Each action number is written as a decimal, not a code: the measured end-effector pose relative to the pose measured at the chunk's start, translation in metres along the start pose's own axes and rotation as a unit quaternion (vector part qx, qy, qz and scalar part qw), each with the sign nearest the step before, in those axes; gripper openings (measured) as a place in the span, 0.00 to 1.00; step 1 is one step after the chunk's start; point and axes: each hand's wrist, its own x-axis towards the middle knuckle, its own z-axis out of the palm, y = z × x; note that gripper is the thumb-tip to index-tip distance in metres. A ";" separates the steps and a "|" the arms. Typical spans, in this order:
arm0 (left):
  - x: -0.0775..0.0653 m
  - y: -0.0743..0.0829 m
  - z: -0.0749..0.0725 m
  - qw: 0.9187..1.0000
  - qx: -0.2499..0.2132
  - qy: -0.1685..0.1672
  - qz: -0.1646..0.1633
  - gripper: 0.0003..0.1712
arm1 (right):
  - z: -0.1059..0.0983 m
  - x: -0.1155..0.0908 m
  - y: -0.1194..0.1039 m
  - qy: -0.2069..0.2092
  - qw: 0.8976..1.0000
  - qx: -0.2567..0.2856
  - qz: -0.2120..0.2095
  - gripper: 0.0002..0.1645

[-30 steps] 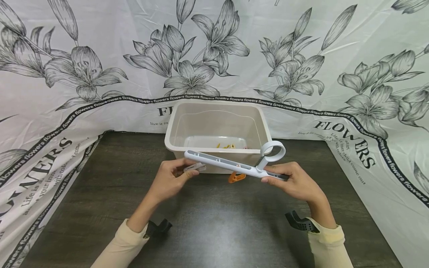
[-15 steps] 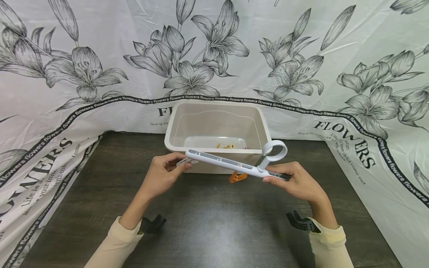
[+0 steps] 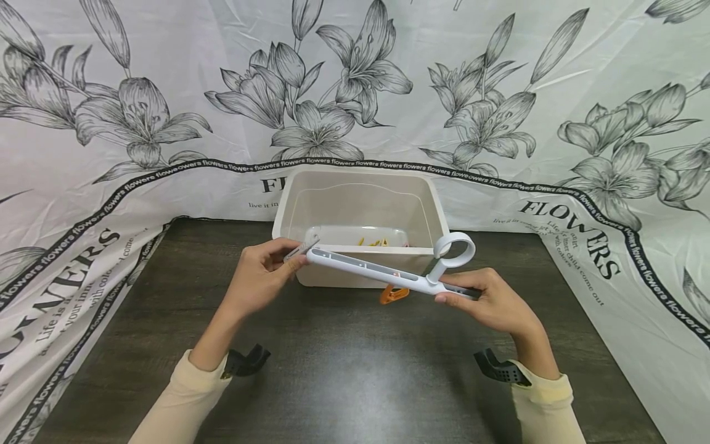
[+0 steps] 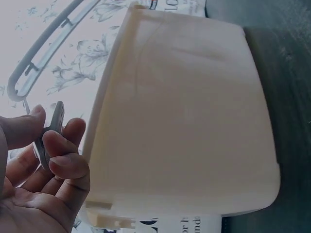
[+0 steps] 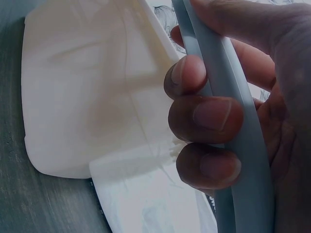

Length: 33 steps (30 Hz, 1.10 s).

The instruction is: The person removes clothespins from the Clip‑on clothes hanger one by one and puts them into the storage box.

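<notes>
A long pale-blue plastic hanger bar (image 3: 360, 265) with slots along it and a ring (image 3: 456, 250) near its right end slants in front of the bin. My right hand (image 3: 488, 299) grips the bar's right end, fingers curled round it in the right wrist view. Below the bar's middle shows an orange clip (image 3: 394, 295); how it joins the bar is partly hidden. My left hand (image 3: 261, 277) pinches a small grey clothespin (image 3: 302, 248) between thumb and fingers, close to the bar's left end. In the left wrist view the clothespin (image 4: 57, 116) stands apart from the bar (image 4: 41, 48).
Behind the hands stands a beige plastic bin (image 3: 360, 209) with several yellow clips (image 3: 379, 242) on its floor. It sits on a dark wooden table (image 3: 344, 357) against a white cloth (image 3: 499, 203) printed with flowers. Black wrist straps (image 3: 499, 368) show near both sleeves.
My left hand has moved left and slightly up, carrying the clothespin from under the bar to beside its left tip, and the clothespin now points up to the right. My right hand has barely moved.
</notes>
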 end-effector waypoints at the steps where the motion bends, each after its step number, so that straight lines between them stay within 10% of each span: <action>1: 0.001 0.001 -0.001 1.000 0.001 0.001 0.004 0.09 | 0.000 0.000 0.000 -0.001 1.000 -0.001 0.004 0.13; 19: 0.032 -0.013 -0.008 0.999 -0.020 0.011 0.043 0.10 | -0.002 -0.001 -0.003 -0.013 0.999 0.005 0.031 0.13; 33: 0.057 0.008 -0.011 0.993 0.101 0.019 0.057 0.11 | 0.001 -0.001 0.000 -0.014 0.999 -0.002 0.038 0.13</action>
